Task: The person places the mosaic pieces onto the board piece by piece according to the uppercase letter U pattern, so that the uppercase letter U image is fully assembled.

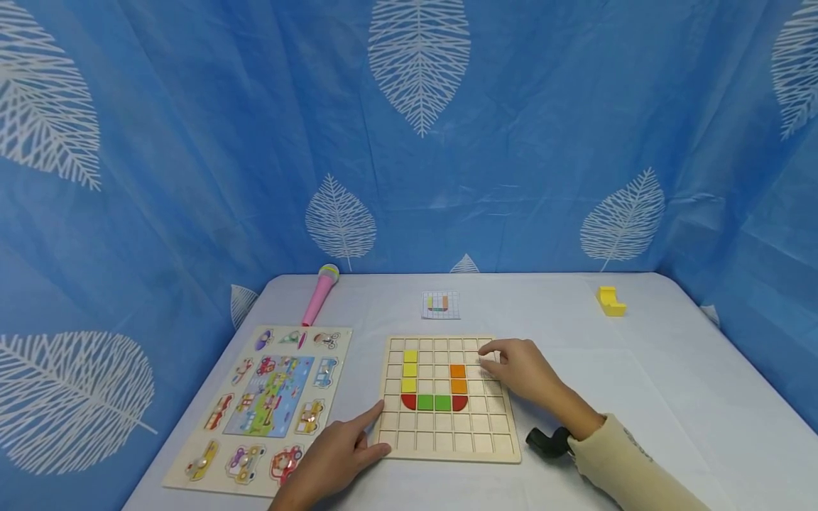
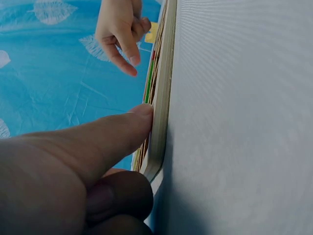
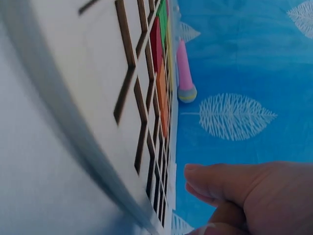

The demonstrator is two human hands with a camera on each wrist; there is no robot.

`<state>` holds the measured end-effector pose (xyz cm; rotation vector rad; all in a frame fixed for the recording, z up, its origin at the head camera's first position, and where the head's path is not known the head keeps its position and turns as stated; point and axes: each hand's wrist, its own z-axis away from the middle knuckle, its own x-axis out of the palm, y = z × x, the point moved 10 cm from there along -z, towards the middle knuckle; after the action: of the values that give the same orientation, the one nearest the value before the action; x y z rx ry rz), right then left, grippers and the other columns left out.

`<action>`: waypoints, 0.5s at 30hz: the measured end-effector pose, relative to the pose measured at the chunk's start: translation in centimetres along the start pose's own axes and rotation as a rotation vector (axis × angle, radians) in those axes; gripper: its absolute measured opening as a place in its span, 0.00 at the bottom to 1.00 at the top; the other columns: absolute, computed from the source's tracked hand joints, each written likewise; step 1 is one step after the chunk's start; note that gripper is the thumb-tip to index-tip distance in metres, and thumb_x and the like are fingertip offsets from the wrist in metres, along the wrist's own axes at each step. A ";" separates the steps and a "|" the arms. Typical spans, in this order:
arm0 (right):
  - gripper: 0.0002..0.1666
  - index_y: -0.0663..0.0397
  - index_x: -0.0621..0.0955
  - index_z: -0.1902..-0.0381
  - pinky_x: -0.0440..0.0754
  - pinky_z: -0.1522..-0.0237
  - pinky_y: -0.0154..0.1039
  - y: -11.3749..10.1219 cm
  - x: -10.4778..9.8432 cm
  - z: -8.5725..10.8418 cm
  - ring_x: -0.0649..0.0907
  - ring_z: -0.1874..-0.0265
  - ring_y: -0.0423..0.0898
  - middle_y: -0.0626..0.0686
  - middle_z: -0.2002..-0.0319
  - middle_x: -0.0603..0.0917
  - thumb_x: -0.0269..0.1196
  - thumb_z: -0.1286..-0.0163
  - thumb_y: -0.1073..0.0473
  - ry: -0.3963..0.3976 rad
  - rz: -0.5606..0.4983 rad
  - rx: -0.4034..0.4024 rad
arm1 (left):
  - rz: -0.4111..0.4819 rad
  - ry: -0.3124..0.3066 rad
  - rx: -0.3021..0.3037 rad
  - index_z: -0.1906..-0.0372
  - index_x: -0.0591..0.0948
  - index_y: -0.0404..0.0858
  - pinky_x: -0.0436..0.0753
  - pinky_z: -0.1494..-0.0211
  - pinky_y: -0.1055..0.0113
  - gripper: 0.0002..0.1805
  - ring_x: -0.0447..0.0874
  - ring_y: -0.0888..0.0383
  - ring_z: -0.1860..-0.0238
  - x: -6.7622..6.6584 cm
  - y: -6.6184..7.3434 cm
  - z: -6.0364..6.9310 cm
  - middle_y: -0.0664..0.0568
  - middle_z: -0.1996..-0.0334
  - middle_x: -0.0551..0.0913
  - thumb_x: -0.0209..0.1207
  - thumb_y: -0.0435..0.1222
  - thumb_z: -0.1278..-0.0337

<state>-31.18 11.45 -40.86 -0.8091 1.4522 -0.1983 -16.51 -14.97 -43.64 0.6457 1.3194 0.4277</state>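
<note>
A wooden grid board (image 1: 412, 440) lies on the table in the head view. Yellow square tiles (image 1: 410, 370) form a column on its left, orange tiles (image 1: 458, 379) a shorter one on the right. Green tiles (image 1: 434, 402) between rounded red tiles (image 1: 409, 402) join them below. My left hand (image 1: 341, 454) touches the board's left edge with thumb and index finger. In the left wrist view its thumb (image 2: 132, 125) lies straight against the rim. Over the board's upper right hovers my right hand (image 1: 524, 369), thumb and index finger apart, nothing visible between them.
A small pattern card (image 1: 441, 305) lies behind the board. To the left are a vehicle puzzle board (image 1: 345, 341) and a pink toy microphone (image 1: 319, 297). A yellow block (image 1: 611, 302) sits at the far right. Near the right wrist is a black object (image 1: 548, 443).
</note>
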 end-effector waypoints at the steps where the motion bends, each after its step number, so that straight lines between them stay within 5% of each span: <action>1: 0.12 0.51 0.89 0.51 0.63 0.82 0.34 0.2 -0.3 0.0 0.65 0.87 0.39 0.45 0.87 0.69 0.71 0.32 0.57 0.006 0.004 -0.001 | 0.001 0.000 0.001 0.25 0.71 0.40 0.63 0.80 0.69 0.40 0.63 0.67 0.85 0.0 0.0 0.0 0.63 0.85 0.70 0.65 0.55 0.36; 15: 0.12 0.52 0.89 0.52 0.63 0.79 0.36 3.4 -3.2 0.6 0.67 0.84 0.42 0.46 0.84 0.70 0.71 0.33 0.58 0.026 0.040 0.028 | 0.002 0.003 0.003 0.25 0.71 0.40 0.63 0.80 0.69 0.40 0.63 0.67 0.85 0.0 0.1 0.0 0.64 0.85 0.70 0.65 0.55 0.37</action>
<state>-32.30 16.03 -40.36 -0.7571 1.4853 -0.1988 -16.55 -14.94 -43.59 0.6492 1.3228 0.4283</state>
